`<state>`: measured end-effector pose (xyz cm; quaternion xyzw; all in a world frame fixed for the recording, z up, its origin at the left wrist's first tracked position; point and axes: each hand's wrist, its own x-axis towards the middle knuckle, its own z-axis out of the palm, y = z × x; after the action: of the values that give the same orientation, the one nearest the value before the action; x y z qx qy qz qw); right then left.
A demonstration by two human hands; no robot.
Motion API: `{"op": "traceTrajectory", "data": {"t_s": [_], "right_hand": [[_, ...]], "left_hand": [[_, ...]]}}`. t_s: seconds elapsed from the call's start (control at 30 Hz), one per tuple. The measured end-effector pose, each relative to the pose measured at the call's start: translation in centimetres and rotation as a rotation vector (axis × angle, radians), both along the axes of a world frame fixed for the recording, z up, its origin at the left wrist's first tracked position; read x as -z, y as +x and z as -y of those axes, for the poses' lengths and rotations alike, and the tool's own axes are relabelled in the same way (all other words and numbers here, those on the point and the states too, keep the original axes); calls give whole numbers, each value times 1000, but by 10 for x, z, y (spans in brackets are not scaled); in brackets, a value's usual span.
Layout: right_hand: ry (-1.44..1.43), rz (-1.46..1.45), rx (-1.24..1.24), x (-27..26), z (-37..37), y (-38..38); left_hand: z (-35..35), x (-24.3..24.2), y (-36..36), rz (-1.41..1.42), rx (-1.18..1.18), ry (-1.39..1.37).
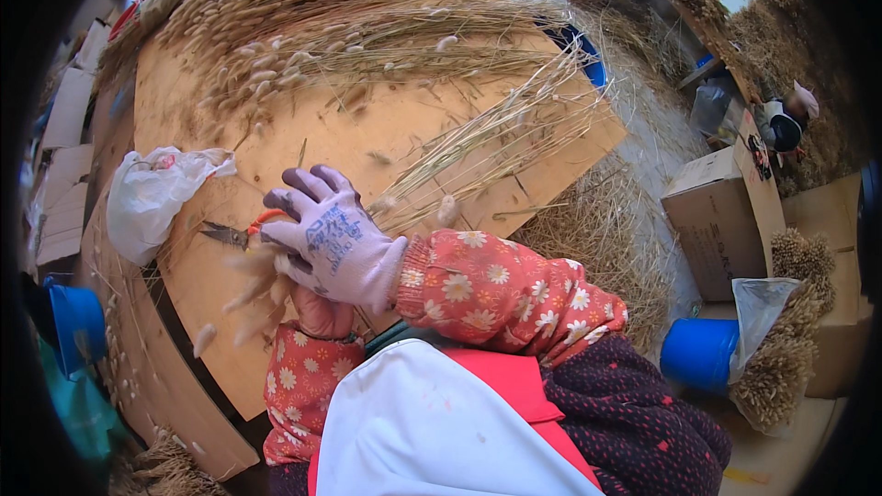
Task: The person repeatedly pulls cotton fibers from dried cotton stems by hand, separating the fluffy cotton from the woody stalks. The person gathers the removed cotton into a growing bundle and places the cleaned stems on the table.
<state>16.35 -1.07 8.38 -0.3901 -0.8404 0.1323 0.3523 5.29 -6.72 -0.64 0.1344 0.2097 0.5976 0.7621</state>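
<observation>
My right hand (337,234), in a light purple knitted glove with darker fingertips, reaches across over my left hand, its fingers spread. Bare, my left hand (320,313) is mostly hidden under the glove; blurred, fluffy dried bunny-tail grass heads (258,289) stick out beside it, their stems partly hidden. Scissors (231,234) with orange handles lie just left of the gloved fingers; whether these touch the handles I cannot tell. Loose dried stems (475,138) spread over the wooden board (331,131) beyond my right hand.
A large heap of dried grass (310,7) covers the board's far side. A white plastic bag (148,200) lies at left. Blue buckets (699,355) stand on both sides, a cardboard box (716,220) at right. Another person (785,120) is at the far right.
</observation>
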Motion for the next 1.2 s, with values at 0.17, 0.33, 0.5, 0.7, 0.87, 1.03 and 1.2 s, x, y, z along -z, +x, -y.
{"op": "traceTrajectory", "data": {"t_s": [0.17, 0.33, 0.5, 0.7, 0.87, 1.03, 1.2], "right_hand": [[24, -80, -121, -7, -8, 57], [143, 167, 386, -11, -77, 176], [-81, 538, 885, 9, -132, 266], [-227, 741, 821, 41, -161, 302], [123, 728, 732, 57, -162, 302], [161, 659, 608, 36, -152, 273], [308, 678, 389, 4, -126, 196]], "left_hand": [[-8, -6, 3, -51, -31, 226], [-15, -9, 4, 11, -22, 170], [-14, -6, 6, -61, -33, 178], [-13, -6, 7, -167, -57, 164], [-12, -6, 6, -117, -34, 145], [-13, -5, 9, -84, -40, 202], [-12, -7, 12, -147, -67, 190]]}}
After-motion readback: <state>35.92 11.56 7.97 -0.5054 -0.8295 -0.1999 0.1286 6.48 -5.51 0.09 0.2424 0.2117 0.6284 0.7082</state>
